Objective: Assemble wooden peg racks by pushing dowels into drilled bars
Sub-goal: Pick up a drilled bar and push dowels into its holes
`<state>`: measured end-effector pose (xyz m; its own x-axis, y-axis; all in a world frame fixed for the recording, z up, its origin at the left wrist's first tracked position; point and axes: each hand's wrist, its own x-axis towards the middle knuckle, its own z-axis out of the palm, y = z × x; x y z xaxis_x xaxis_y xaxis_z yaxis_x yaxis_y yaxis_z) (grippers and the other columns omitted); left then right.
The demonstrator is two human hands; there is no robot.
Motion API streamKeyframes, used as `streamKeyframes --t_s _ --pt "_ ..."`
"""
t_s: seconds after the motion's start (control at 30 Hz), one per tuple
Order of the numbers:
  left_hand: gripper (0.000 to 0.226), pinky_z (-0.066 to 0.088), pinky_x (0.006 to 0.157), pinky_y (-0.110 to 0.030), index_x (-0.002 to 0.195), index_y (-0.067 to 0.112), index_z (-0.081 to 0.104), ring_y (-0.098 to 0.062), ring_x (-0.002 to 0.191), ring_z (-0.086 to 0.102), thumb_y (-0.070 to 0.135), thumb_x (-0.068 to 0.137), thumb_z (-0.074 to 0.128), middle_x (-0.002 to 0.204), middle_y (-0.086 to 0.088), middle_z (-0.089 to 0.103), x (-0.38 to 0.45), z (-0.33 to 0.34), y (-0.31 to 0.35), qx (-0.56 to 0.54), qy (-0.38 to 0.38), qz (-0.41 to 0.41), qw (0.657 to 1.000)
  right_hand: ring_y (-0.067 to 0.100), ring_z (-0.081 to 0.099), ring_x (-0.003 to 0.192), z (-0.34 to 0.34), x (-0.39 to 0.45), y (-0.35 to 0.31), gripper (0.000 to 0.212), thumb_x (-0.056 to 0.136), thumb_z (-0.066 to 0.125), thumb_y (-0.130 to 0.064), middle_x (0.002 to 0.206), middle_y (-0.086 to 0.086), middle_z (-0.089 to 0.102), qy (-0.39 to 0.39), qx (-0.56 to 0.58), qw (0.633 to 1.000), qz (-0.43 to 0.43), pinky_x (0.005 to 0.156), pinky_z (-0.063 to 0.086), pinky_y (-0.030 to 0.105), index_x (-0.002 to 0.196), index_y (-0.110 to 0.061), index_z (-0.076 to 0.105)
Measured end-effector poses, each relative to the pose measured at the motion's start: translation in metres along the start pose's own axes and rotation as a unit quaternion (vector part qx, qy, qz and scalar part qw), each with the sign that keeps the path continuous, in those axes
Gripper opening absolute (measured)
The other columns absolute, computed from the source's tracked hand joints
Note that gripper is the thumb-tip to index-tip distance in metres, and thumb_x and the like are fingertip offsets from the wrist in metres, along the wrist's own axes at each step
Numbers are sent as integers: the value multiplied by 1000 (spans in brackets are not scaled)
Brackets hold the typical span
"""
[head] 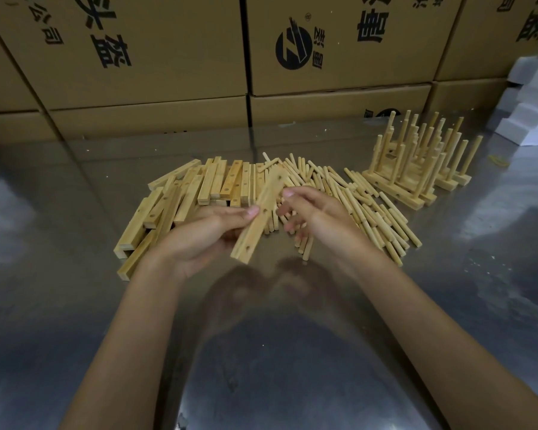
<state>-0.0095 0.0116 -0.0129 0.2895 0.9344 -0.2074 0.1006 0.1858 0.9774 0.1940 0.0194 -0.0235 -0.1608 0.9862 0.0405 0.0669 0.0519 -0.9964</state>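
Gripping drilled bar [259, 217] in left hand [205, 237], boxes [156, 57] printed with Chinese characters

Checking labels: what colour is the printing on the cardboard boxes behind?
Black, on plain brown cardboard boxes; head view.

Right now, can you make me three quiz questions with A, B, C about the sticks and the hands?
1. Where do the finished racks stand?
A. right of the dowel pile
B. left of the bars
C. on the boxes

2. How many dowels are in the held bar?
A. two
B. none
C. four

3. What is the left hand doing?
A. lying flat
B. pointing
C. gripping a bar

Answers: 1 A, they stand beyond the loose dowels on the right. 2 B, its holes show empty. 3 C, its fingers curl round the bar, while the right hand hovers beside it.
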Motion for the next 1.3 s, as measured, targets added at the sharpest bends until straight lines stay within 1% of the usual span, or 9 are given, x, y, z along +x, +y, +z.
streamKeyframes --t_s 0.17,0.3,0.47,0.57,0.67,0.93,1.1,1.2,1.3 --pt "38 56 83 -27 119 14 75 -12 93 66 36 90 68 109 -6 73 3 6 -5 -65 -111 -4 992 16 64 80 -4 -4 -5 21 102 56 -25 93 4 73 -36 92 995 -22 68 48 30 109 -9 67" --pt "46 48 52 -20 130 12 65 -10 62 54 42 98 55 82 -2 61 4 14 -6 -137 -134 -26 981 1 65 82 -7 -3 -3 22 99 58 -37 89 -13 73 -31 -26 998 -48 70 48 23 104 -22 73" --pt "36 34 37 -19 121 6 60 -9 47 41 31 105 40 71 -2 52 9 12 -5 -176 -40 5 983 4 61 73 -38 10 4 24 99 56 -38 75 -11 66 168 -303 933 -101 66 45 26 87 -22 70" --pt "34 33 34 -20 112 7 62 -11 42 41 27 105 35 68 -4 54 9 8 -6 -192 27 9 981 14 62 70 -41 10 14 31 94 60 -42 64 -9 61 97 -488 867 -20 59 37 28 71 -22 64" --pt "33 31 33 -19 103 9 63 -11 39 38 25 104 33 68 -5 53 10 7 -7 -202 54 9 978 14 59 76 -29 8 18 34 88 62 -52 70 -9 64 47 -529 847 27 66 39 30 70 -23 61" --pt "33 32 33 -19 98 9 64 -11 39 40 25 104 36 65 -5 55 10 10 -7 -182 95 8 979 15 59 67 -25 4 5 35 71 71 -51 62 -5 58 22 -505 853 134 53 34 28 63 -19 59" --pt "28 31 33 -18 98 14 61 -9 38 39 34 106 42 63 0 53 12 11 -7 -164 94 1 982 18 65 76 -33 9 3 33 77 74 -42 71 0 67 12 -468 870 155 68 50 31 74 -10 72" --pt "26 33 33 -19 102 16 60 -9 39 41 36 106 45 64 1 54 12 12 -8 -157 79 7 984 11 63 69 -37 7 -1 29 85 74 -38 65 -4 64 33 -391 915 96 67 49 31 81 -9 74" --pt "26 33 34 -20 108 16 61 -9 42 41 37 105 47 68 0 54 11 10 -9 -153 44 8 987 7 60 60 -31 0 -14 19 91 71 -28 63 -8 65 15 -178 983 28 63 46 25 90 -9 68"
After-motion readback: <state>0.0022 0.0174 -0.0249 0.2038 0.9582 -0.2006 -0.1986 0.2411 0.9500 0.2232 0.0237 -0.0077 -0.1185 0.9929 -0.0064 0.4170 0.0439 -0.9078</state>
